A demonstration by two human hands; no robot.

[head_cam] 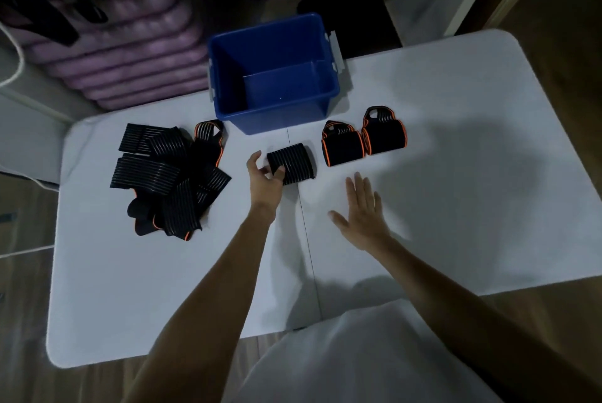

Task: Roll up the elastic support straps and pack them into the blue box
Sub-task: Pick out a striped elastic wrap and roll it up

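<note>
Your right hand [363, 212] hovers flat, fingers spread and released — your left hand [264, 179] grasps the rolled strap [294, 161] near the blue box [273, 73].

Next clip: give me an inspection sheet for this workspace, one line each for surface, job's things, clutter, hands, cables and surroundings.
Surface: white table, a seam down its middle.
Job's things: blue box at the far edge, nothing seen inside; two rolled straps right of it; one roll in front; loose pile on the left.
Clutter: nothing seen.
Hands: left hand grips the roll's near left end; right hand open, fingers spread, holding nothing.
Cables: white cord at far left, off the table.
Surroundings: purple cushions stacked behind the table; wood floor.
</note>
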